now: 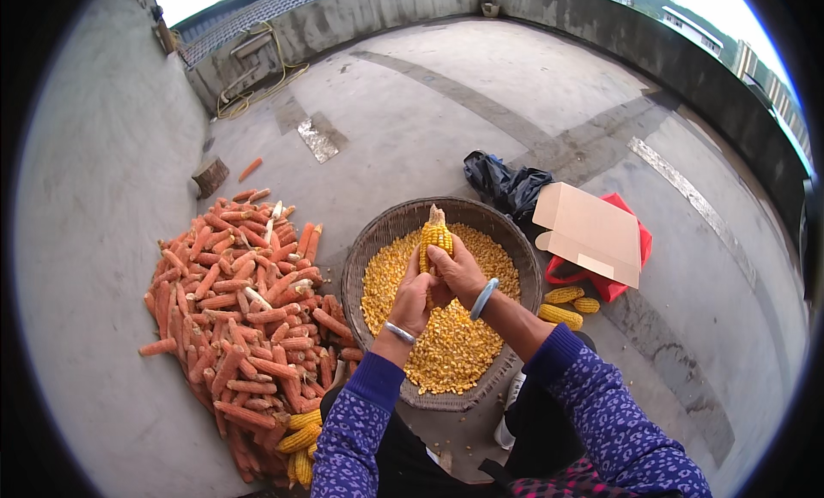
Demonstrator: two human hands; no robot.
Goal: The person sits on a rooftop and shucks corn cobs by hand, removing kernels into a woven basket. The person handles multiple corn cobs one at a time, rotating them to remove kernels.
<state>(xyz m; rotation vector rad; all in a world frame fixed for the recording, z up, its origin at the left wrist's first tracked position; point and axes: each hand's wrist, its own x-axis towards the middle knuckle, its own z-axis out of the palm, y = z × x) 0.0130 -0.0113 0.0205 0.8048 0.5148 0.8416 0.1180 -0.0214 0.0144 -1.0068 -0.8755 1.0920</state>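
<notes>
Both of my hands meet over a round woven basket [357, 266] that holds a bed of loose yellow corn kernels [444, 350]. My left hand [412, 299] grips the lower part of a corn cob [436, 237], which points away from me. Around the same cob is my right hand [458, 271], its thumb lying across the kernels. Bare cob shows at the far tip, while yellow kernels still cover the part below it. The cob's near end is mostly hidden by my fingers.
A large heap of stripped reddish cobs [251, 318] lies left of the basket. Unshelled cobs [302, 437] sit by my left knee, several more [562, 314] at right. Beyond these are a flattened cardboard box [589, 231], a red bag [646, 240], a black plastic bag [505, 182] and a wood block [210, 176].
</notes>
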